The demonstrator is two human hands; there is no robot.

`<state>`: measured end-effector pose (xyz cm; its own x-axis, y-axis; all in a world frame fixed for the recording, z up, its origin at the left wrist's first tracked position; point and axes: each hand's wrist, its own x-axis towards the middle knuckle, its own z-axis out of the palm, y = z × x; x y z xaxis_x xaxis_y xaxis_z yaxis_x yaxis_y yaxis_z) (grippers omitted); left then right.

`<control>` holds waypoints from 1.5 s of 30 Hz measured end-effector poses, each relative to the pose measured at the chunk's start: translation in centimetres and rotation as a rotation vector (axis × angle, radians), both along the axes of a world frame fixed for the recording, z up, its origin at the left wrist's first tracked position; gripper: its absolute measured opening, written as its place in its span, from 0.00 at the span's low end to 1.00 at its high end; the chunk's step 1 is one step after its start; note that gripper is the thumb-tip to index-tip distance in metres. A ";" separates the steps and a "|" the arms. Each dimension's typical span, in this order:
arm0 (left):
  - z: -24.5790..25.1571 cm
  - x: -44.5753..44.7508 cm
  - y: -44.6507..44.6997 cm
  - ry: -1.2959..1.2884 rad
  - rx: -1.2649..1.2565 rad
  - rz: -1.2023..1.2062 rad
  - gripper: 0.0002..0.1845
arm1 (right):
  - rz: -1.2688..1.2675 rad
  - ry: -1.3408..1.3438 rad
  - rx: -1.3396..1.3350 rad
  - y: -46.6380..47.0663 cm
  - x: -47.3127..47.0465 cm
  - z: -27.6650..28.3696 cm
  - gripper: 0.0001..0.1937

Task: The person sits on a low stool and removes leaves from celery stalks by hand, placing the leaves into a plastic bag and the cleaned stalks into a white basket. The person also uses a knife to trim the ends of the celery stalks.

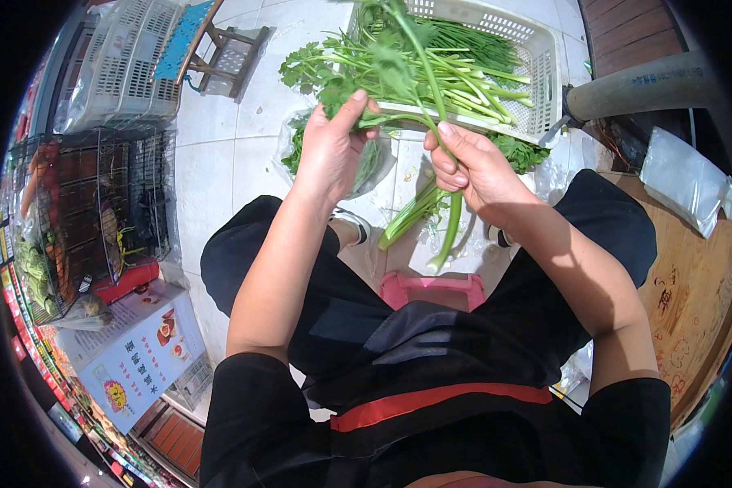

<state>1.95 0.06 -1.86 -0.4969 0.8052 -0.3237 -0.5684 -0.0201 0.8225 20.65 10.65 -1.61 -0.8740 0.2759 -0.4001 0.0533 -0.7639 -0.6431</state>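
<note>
My right hand (473, 165) is closed around a long celery stalk (448, 226), its cut end pointing down between my knees and its leafy top reaching past the crate. With thumb and fingers, my left hand (335, 143) pinches a leafy side shoot (399, 119) that joins the stalk near my right hand. Behind them, a pile of celery (463, 82) lies across a white plastic crate (540, 67), beside a bundle of thin green chive-like stems (476, 46). On the tiles below my hands rests more celery (405, 216). A clear plastic bag of greens (381, 168) is partly hidden by my left hand.
A pink plastic stool (430, 290) shows between my legs. To the left stand a wooden folding stool (219, 52), stacked crates (128, 73) and a wire rack with vegetables (55, 244). At right are a grey pipe (640, 85) and a wooden board (683, 274) with plastic bags (686, 177).
</note>
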 end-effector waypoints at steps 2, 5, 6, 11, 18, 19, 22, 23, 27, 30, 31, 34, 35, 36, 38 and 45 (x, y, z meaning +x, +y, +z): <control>0.2 -0.3 0.1 0.275 -0.031 -0.074 0.09 | 0.008 -0.048 0.020 0.0 0.3 -0.1 0.16; 1.1 -0.2 0.1 0.796 -0.095 -0.250 0.14 | -0.009 -0.036 0.016 0.1 0.6 -0.4 0.15; 1.4 0.0 0.1 1.030 -0.107 -0.296 0.14 | -0.016 -0.041 0.017 0.2 0.7 -0.4 0.15; 2.1 1.2 0.0 1.455 -0.230 -0.506 0.15 | -0.051 -0.024 0.034 0.6 1.2 -0.5 0.16; 0.6 1.3 0.3 1.657 -0.226 -0.236 0.11 | 0.023 -0.104 0.084 0.2 0.8 0.5 0.15; 0.9 1.1 0.4 1.562 -0.291 -0.267 0.10 | 0.024 -0.105 0.115 0.1 0.4 0.6 0.15; 1.8 -0.7 0.6 1.081 -0.491 -0.170 0.10 | -0.004 -0.148 0.188 0.2 0.3 1.3 0.15; 2.1 -2.6 0.5 1.050 -0.534 0.013 0.11 | -0.018 -0.096 0.224 0.3 0.3 1.4 0.16; -0.5 -10.6 -1.2 1.127 -0.697 0.006 0.16 | 0.024 -0.341 0.198 0.0 1.9 1.4 0.16; -5.8 -12.2 -2.8 1.669 -0.872 -0.292 0.26 | 0.022 -0.273 0.249 0.0 1.9 0.2 0.15; -7.0 -11.5 -3.2 1.887 -0.946 -0.224 0.27 | 0.011 -0.294 0.264 0.1 1.8 -0.2 0.15; -6.5 -8.7 -2.9 1.688 -0.568 -0.172 0.19 | 0.006 -0.290 0.224 0.1 1.6 -0.9 0.15; -5.0 -7.6 -2.4 1.546 -0.349 -0.189 0.18 | 0.015 -0.291 0.218 0.0 1.6 -1.0 0.15; -3.6 -5.7 -1.9 1.559 -0.288 -0.257 0.18 | 0.024 -0.294 0.197 -0.1 1.6 -1.0 0.14; -0.9 -2.3 -0.6 1.724 -0.012 -0.275 0.21 | 0.054 -0.294 0.170 -0.4 1.7 -0.9 0.14; 1.0 0.5 1.7 1.872 0.245 -0.383 0.21 | 0.084 -0.195 0.073 -0.6 2.0 -0.7 0.14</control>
<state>2.49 1.71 -0.90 0.1624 0.8773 0.4515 0.8997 -0.3196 0.2974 22.69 10.03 -2.29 -0.8033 0.2395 -0.5453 0.2436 -0.7033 -0.6678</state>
